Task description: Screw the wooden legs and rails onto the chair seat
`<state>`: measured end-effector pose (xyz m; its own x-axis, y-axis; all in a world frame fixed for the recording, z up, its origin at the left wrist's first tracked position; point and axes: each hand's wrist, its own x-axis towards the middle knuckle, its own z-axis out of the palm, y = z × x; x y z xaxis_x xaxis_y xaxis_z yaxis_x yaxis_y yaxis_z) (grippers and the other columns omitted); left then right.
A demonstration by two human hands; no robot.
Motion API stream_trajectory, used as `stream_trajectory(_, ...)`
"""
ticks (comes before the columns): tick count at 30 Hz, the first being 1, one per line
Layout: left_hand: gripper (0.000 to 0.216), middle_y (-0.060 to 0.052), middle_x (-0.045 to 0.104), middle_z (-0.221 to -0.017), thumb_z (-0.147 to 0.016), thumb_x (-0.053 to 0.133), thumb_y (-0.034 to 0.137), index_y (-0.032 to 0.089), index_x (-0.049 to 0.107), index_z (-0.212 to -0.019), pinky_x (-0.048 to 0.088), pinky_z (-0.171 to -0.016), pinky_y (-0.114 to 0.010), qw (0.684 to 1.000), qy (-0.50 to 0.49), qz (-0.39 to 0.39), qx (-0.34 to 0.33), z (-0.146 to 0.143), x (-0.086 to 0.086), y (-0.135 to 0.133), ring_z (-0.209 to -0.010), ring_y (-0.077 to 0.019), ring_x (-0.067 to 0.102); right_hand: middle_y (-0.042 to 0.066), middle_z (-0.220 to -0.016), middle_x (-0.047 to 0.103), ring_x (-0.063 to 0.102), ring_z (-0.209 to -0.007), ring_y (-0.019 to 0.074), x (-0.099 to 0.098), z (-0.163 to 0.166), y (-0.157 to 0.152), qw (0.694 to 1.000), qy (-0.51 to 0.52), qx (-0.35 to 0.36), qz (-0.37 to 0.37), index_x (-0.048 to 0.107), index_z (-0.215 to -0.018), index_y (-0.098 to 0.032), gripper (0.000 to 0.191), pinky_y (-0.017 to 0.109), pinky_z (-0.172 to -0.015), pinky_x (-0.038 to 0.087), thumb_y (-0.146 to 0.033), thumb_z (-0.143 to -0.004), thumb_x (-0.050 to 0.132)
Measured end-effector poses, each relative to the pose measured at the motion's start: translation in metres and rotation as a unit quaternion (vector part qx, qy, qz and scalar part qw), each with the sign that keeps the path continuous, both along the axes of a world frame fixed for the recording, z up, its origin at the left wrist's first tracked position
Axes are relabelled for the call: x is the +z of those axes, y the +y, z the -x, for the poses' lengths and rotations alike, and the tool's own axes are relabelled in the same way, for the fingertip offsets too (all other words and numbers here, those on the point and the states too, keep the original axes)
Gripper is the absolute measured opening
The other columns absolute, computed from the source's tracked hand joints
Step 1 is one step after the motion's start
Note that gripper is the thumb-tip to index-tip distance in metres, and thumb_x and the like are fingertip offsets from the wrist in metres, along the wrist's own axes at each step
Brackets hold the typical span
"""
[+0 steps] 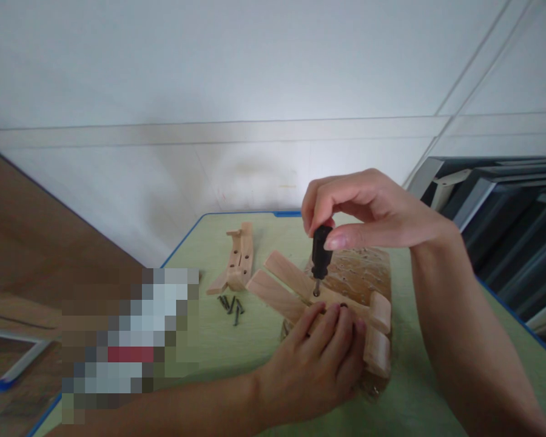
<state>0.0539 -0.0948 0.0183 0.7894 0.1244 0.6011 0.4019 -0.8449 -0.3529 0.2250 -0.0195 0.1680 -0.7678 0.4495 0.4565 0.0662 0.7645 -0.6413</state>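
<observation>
My right hand (364,209) pinches the top of a short black-handled screwdriver (321,258), held upright with its tip on a pale wooden slat (284,270). That slat and a second slat (273,294) lie across a round-cornered wooden board (364,273) with small holes. My left hand (321,358) presses flat on the slats near the screwdriver tip, fingers together and stretched out. Two short rounded wooden pieces (380,331) sit at the board's right side.
A small pile of dark screws (231,305) lies left of the slats. Behind them rests another wooden assembly (239,262). The pale green table (236,346) has a blue edge; a blurred patch covers its left part. Dark frames (509,230) lean at right.
</observation>
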Motion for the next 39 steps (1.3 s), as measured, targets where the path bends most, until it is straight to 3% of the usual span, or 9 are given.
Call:
stream_trajectory(25, 0.038, -0.014, 0.060, -0.112, -0.082, 0.046, 0.039, 0.013, 0.056, -0.108, 0.040, -0.095, -0.043, 1.000, 0.001, -0.008, 0.001, -0.0001, 0.0005, -0.0001, -0.106, -0.0249, 0.055, -0.003, -0.065, 0.041, 0.036, -0.062, 0.0046, 0.0028, 0.0054, -0.0036, 0.996, -0.013, -0.049, -0.073, 0.034, -0.058, -0.016, 0.033, 0.020, -0.057, 0.032, -0.022, -0.082, 0.056)
stream_trajectory(32, 0.038, -0.014, 0.060, -0.110, -0.082, 0.044, 0.039, 0.012, 0.057, -0.107, 0.040, -0.095, -0.045, 1.000, -0.003, -0.003, -0.002, 0.0003, -0.0008, -0.0006, -0.107, -0.0267, 0.054, -0.005, -0.061, 0.039, 0.038, -0.060, 0.0039, 0.0018, 0.0068, -0.0044, 0.996, -0.010, -0.063, -0.067, 0.031, -0.056, -0.017, 0.035, 0.019, -0.055, 0.032, -0.016, -0.080, 0.056)
stream_trajectory(39, 0.044, -0.015, 0.060, -0.110, -0.081, 0.045, 0.043, 0.011, 0.058, -0.108, 0.040, -0.094, -0.043, 1.000, -0.005, -0.003, -0.005, 0.0000, 0.0004, 0.0000, -0.107, -0.0275, 0.053, -0.002, -0.061, 0.051, 0.052, -0.065, 0.0058, -0.0009, 0.0084, -0.0054, 0.997, 0.011, -0.070, -0.014, 0.030, -0.055, -0.017, 0.036, 0.018, -0.054, 0.037, -0.012, -0.077, 0.057)
